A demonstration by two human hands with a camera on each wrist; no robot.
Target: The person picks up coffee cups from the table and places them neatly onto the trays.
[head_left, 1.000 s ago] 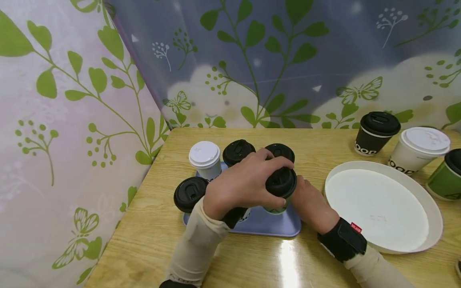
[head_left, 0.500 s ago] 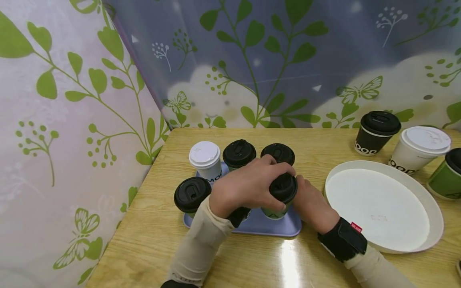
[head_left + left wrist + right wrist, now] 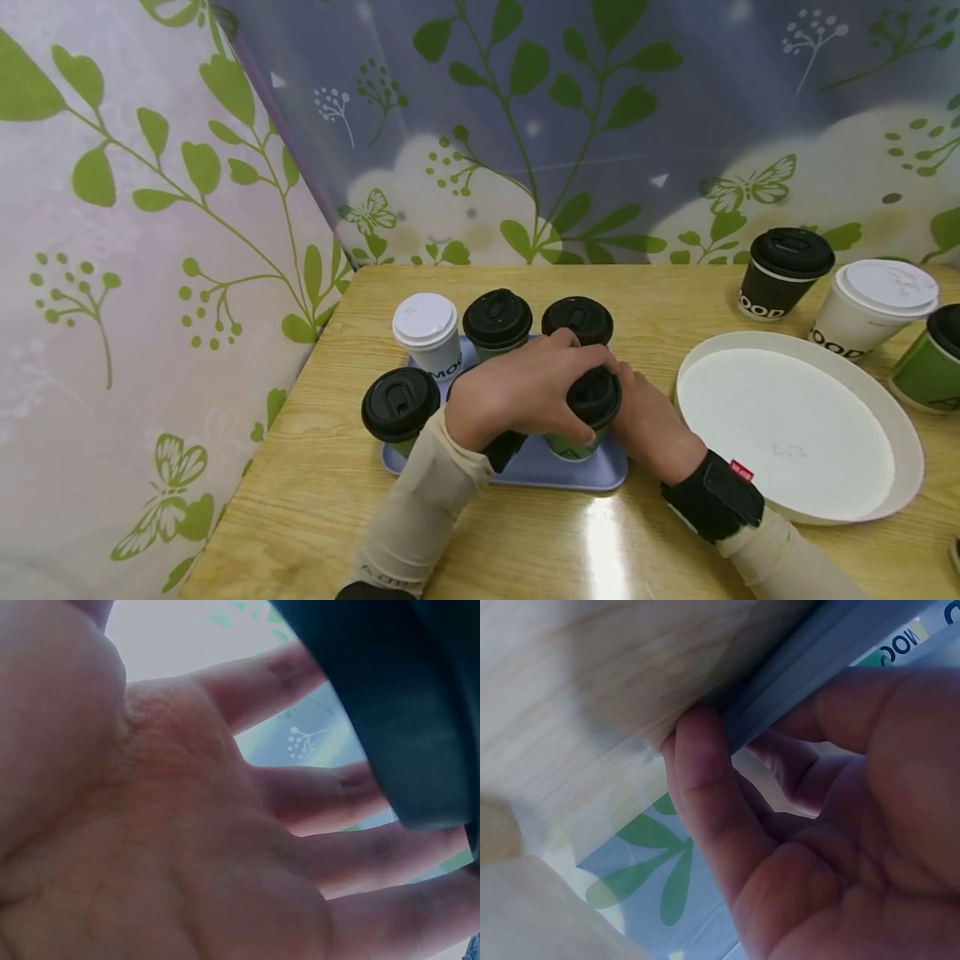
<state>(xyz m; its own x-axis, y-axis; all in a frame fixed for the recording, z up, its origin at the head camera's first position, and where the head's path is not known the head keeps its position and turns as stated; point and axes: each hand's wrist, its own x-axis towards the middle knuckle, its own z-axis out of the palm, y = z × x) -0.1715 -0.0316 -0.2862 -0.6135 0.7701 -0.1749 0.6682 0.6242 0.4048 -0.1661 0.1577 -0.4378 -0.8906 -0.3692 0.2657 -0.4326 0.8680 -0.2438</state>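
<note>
My left hand (image 3: 525, 387) grips a green paper cup (image 3: 572, 448) by its black lid, fingers and thumb around the sides. The cup is upright at the front right corner of a blue tray (image 3: 558, 475). In the left wrist view the dark lid (image 3: 405, 727) lies against the fingers. My right hand (image 3: 652, 425) pinches the tray's right edge; the right wrist view shows this rim (image 3: 802, 675) between finger and thumb. Also on the tray are a white-lidded cup (image 3: 426, 325) and several black-lidded cups, including one at front left (image 3: 401, 408). My left hand and forearm hide the tray's middle.
A round white tray (image 3: 787, 433) lies right of my right wrist. Behind and beside it stand a black cup (image 3: 783, 275), a white cup (image 3: 873, 308) and a green cup (image 3: 930, 362). Patterned walls border the wooden table (image 3: 300, 500) at the back and left.
My left hand and the green cup have shifted slightly right and toward me, and the cup sits a little lower. The right hand stays at the tray's edge.
</note>
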